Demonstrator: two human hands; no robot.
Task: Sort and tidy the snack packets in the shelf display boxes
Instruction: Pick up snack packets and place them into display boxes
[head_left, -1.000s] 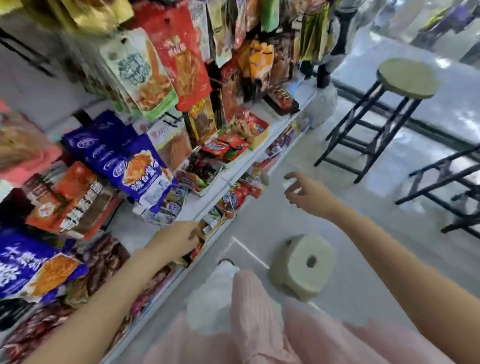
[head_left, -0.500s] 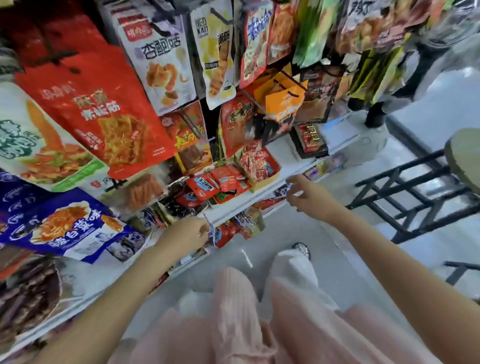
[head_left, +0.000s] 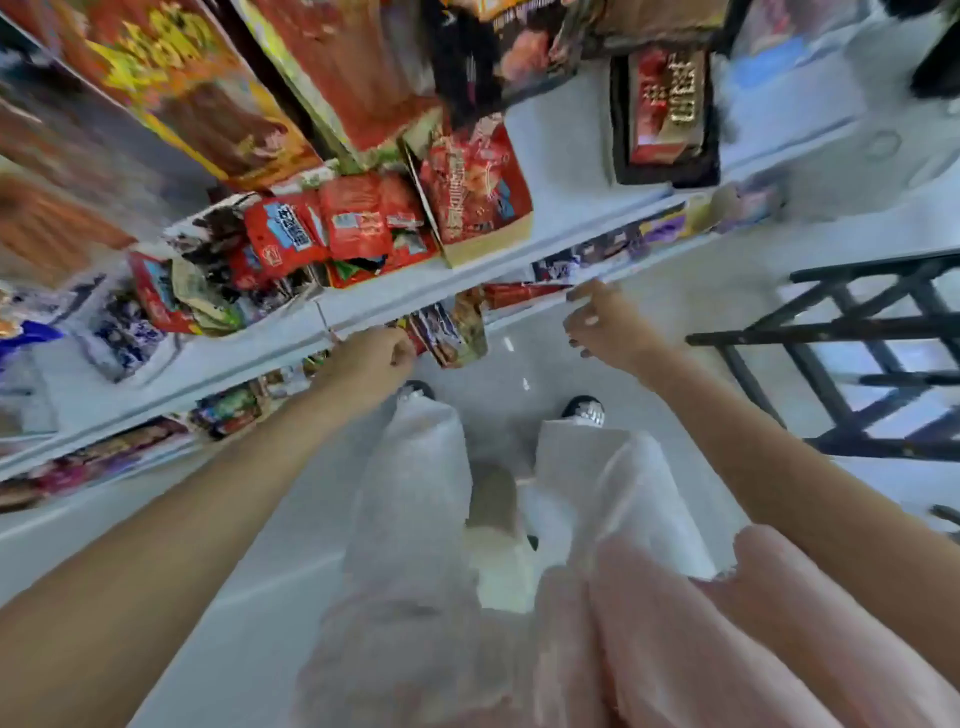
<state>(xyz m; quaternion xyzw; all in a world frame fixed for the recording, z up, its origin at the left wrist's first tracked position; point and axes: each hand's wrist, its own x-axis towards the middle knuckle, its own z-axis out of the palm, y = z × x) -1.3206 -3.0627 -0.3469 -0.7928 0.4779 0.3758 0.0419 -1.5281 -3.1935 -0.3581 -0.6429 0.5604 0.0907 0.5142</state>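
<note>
The snack packets (head_left: 452, 332) in hand stick out from a lower shelf (head_left: 519, 317) just under the white shelf edge (head_left: 395, 306), with the left hand (head_left: 371, 358) curled beside them, apparently pinching one, though blur leaves that unsure; the right hand (head_left: 597, 325) hangs near, fingers loosely bent, holding nothing. The step looks like reaching into the lower display boxes; next, draw a packet clear; those boxes are largely hidden under the shelf.
</note>
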